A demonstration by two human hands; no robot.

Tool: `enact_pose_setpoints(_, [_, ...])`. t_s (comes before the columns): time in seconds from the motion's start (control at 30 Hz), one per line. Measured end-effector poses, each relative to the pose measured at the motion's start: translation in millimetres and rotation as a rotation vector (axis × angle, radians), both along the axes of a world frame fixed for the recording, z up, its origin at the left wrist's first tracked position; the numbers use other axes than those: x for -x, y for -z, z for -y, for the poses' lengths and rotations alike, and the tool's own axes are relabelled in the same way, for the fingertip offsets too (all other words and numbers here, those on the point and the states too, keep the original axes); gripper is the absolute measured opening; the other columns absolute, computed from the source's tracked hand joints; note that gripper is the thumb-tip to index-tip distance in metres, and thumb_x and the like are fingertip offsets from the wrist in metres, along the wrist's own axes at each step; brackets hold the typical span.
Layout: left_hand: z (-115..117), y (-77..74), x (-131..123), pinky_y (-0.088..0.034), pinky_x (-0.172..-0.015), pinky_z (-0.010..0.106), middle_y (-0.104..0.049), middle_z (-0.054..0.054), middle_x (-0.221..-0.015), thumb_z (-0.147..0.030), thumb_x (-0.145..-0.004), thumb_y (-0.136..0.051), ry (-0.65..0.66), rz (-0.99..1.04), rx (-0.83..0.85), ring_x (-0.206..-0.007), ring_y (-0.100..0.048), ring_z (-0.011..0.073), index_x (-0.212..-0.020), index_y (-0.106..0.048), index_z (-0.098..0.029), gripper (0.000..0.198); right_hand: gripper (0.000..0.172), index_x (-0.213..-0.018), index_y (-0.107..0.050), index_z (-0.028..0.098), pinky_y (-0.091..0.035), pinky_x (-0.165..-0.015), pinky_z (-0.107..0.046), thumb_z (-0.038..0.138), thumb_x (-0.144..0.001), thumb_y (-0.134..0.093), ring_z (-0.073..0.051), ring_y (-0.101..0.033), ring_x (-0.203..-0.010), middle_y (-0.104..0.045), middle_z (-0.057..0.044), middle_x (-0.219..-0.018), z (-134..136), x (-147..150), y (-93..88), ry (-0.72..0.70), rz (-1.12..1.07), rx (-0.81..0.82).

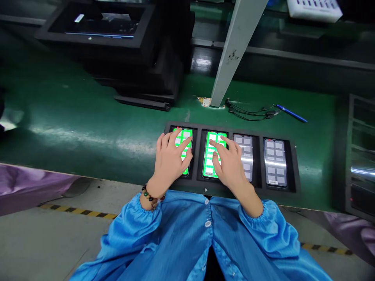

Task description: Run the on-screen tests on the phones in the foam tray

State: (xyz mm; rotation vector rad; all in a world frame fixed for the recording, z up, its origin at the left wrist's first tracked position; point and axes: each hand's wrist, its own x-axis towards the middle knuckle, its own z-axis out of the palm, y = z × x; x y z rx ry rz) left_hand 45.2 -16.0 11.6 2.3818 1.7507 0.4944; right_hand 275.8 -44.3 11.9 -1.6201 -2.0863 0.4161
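Note:
A black tray (258,134) lies on the green belt and holds several phones side by side. My left hand (170,162) rests flat on the leftmost phone (187,137), fingers spread on its green grid screen. My right hand (230,164) lies on the second phone (209,154), also lit green, with fingers stretched out and touching the screen. The third phone (247,154) and the fourth phone (275,162) show grey grids and are untouched. Neither hand holds anything. Blue sleeves cover both forearms, and a bead bracelet (150,195) sits on my left wrist.
A grey post (234,50) rises from the belt behind the tray, with black cables (252,113) and a blue pen (291,113) beside it. Stacked black trays (140,74) stand at the back left. Another rack (361,156) sits at the right edge.

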Motion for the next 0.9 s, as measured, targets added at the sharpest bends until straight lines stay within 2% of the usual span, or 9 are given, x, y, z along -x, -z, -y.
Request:
enact_pose_setpoints(0.13, [4, 3.4, 22, -0.032, -0.131, 0.067, -0.057, 0.013, -0.163, -0.033, -0.106, -0.054, -0.103, -0.010, -0.031, -0.146, -0.051, 0.0386, -0.142, -0.076, -0.030, 0.042, 0.040, -0.141, -0.069, 0.023, -0.035, -0.124, -0.062, 0.019, -0.110, -0.045, -0.037, -0.054, -0.152, -0.083, -0.010, -0.125, 10, -22, -2.4, 0.116, 0.032, -0.005])
enact_pose_setpoints(0.27, [6, 5.8, 40, -0.035, -0.128, 0.066, -0.057, 0.015, -0.162, -0.035, -0.109, -0.050, -0.233, -0.007, -0.042, -0.146, -0.051, 0.0406, -0.139, -0.077, -0.026, 0.041, 0.041, -0.142, -0.070, 0.026, -0.039, -0.123, -0.059, 0.022, -0.109, -0.045, -0.033, -0.058, -0.149, -0.078, -0.011, -0.136, 14, -44, -2.0, 0.168, -0.022, -0.041])
enact_pose_setpoints(0.33, [5, 4.7, 40, -0.038, -0.125, 0.066, -0.057, 0.017, -0.162, -0.035, -0.109, -0.050, -0.238, 0.020, -0.042, -0.145, -0.051, 0.0417, -0.141, -0.076, -0.025, 0.043, 0.041, -0.142, -0.070, 0.027, -0.042, -0.122, -0.058, 0.025, -0.109, -0.044, -0.033, -0.059, -0.148, -0.076, -0.012, -0.140, 15, -67, -1.0, 0.248, -0.048, -0.078])
enact_pose_setpoints(0.43, [0, -2.4, 19, -0.042, -0.121, 0.064, -0.058, 0.018, -0.159, -0.034, -0.108, -0.052, -0.104, 0.072, -0.056, -0.145, -0.052, 0.0414, -0.143, -0.074, -0.024, 0.042, 0.042, -0.141, -0.071, 0.027, -0.042, -0.123, -0.062, 0.029, -0.109, -0.045, -0.034, -0.059, -0.148, -0.074, -0.014, -0.142, 18, -120, 1.9, 0.377, -0.032, -0.089])
enact_pose_setpoints(0.57, [-11, -19.2, -45, -0.044, -0.124, 0.060, -0.059, 0.016, -0.160, -0.033, -0.108, -0.054, 0.268, 0.080, -0.019, -0.145, -0.054, 0.0373, -0.142, -0.074, -0.024, 0.040, 0.042, -0.143, -0.071, 0.029, -0.041, -0.128, -0.064, 0.035, -0.108, -0.049, -0.034, -0.054, -0.153, -0.071, -0.012, -0.149, 25, -200, 13.6, 0.449, -0.095, -0.084])
enact_pose_setpoints(0.63, [-16, -25.1, -78, -0.045, -0.125, 0.058, -0.058, 0.016, -0.161, -0.034, -0.109, -0.053, 0.372, 0.050, 0.006, -0.146, -0.053, 0.0374, -0.145, -0.072, -0.022, 0.042, 0.043, -0.145, -0.068, 0.029, -0.040, -0.130, -0.065, 0.036, -0.107, -0.048, -0.034, -0.052, -0.155, -0.069, -0.011, -0.153, 30, -225, 23.1, 0.493, -0.180, -0.080])
enact_pose_setpoints(0.7, [-22, -26.6, -100, -0.045, -0.126, 0.058, -0.057, 0.018, -0.163, -0.035, -0.110, -0.052, 0.396, 0.005, 0.018, -0.149, -0.051, 0.0395, -0.148, -0.070, -0.020, 0.045, 0.047, -0.151, -0.062, 0.028, -0.041, -0.130, -0.063, 0.038, -0.107, -0.047, -0.033, -0.055, -0.154, -0.065, -0.010, -0.160, 38, -232, 31.4, 0.486, -0.279, -0.051])
enact_pose_setpoints(0.77, [-26, -24.0, -110, -0.045, -0.126, 0.060, -0.054, 0.020, -0.165, -0.037, -0.111, -0.051, 0.385, -0.043, 0.025, -0.151, -0.050, 0.0416, -0.150, -0.069, -0.019, 0.047, 0.050, -0.156, -0.057, 0.028, -0.042, -0.130, -0.062, 0.040, -0.109, -0.046, -0.033, -0.054, -0.154, -0.060, -0.011, -0.165, 48, -222, 35.2, 0.458, -0.311, -0.054])
enact_pose_setpoints(0.9, [-33, -14.9, -110, -0.047, -0.124, 0.061, -0.053, 0.020, -0.166, -0.042, -0.110, -0.051, 0.351, -0.113, 0.062, -0.151, -0.050, 0.0427, -0.152, -0.068, -0.022, 0.050, 0.044, -0.154, -0.057, 0.029, -0.033, -0.132, -0.064, 0.036, -0.113, -0.043, -0.035, -0.040, -0.162, -0.061, -0.008, -0.166, 59, -183, 25.1, 0.351, -0.086, -0.081])
